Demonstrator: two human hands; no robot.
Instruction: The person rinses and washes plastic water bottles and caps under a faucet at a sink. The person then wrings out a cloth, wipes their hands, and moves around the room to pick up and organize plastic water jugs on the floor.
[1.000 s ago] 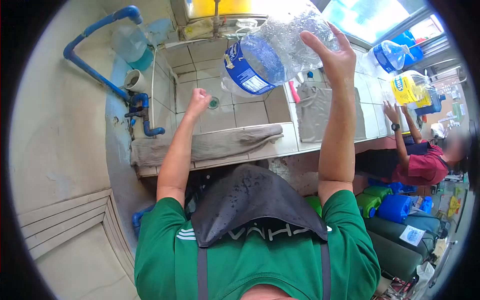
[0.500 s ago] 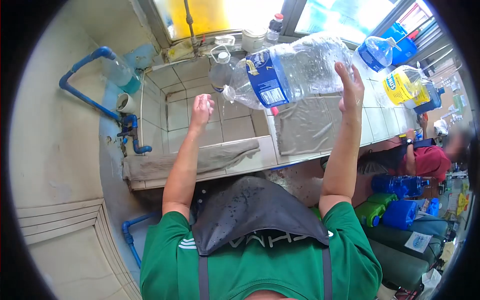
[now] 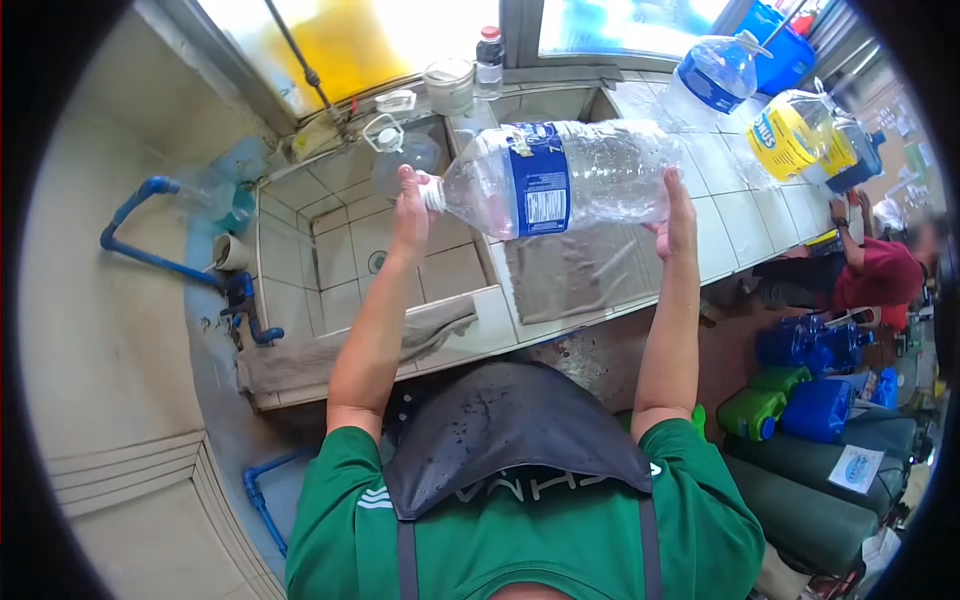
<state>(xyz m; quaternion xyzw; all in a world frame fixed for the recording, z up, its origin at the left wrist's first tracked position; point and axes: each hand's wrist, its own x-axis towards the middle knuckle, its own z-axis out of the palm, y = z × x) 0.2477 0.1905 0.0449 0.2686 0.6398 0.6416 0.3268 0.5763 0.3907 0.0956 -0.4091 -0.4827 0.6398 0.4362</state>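
A large clear plastic bottle point(image 3: 610, 170) with a blue label lies sideways in the air between my hands. My left hand point(image 3: 412, 212) is closed around its white neck at the left end. At the other end, my right hand point(image 3: 677, 215) holds the bottle's base. Below the bottle are the tiled sink point(image 3: 345, 290) and a grey cloth point(image 3: 570, 280) spread on the counter. Another folded grey cloth point(image 3: 360, 350) lies along the sink's front edge. Behind my left hand stands a clear jug point(image 3: 420, 150) with a white handle.
Blue pipes point(image 3: 160, 262) run along the left wall. A white tub point(image 3: 449, 88) and a small bottle point(image 3: 489, 65) stand by the window. At the right are a yellow-labelled bottle point(image 3: 785, 135), a blue-labelled bottle point(image 3: 715, 75) and a co-worker in red point(image 3: 880, 275). Green and blue containers point(image 3: 815, 410) sit below.
The bottle has turned from tilted to nearly level. My left hand, earlier apart from it, has taken hold of the neck. The view has shifted to the right.
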